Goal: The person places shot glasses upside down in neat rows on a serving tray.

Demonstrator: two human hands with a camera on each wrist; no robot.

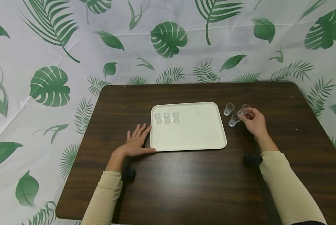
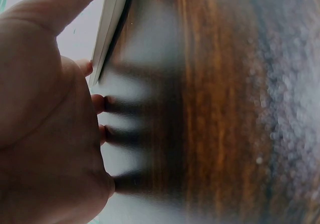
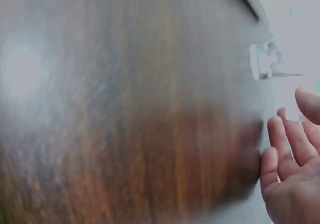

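Observation:
My left hand (image 1: pixel 135 145) rests at the left end of a cream tray (image 1: pixel 196 137), fingers spread on the table. Its thumb touches the tray's near left corner. Beyond the tray's right end, my right hand (image 1: pixel 253 122) pinches a small clear plastic cup (image 1: pixel 243 109) between thumb and fingers. Two more clear cups stand close by: one (image 1: pixel 229 109) nearer the tray, another (image 1: pixel 234 120) just below the held one. In the right wrist view a cup (image 3: pixel 265 61) shows beyond the fingers, while the held one is mostly washed out.
Three clear cups, the middle one (image 1: pixel 167 117) among them, stand in a row at the tray's upper left. All of it sits on a dark wood table (image 1: pixel 185 184). Behind the table hangs a white cloth (image 1: pixel 140 47) with green leaves.

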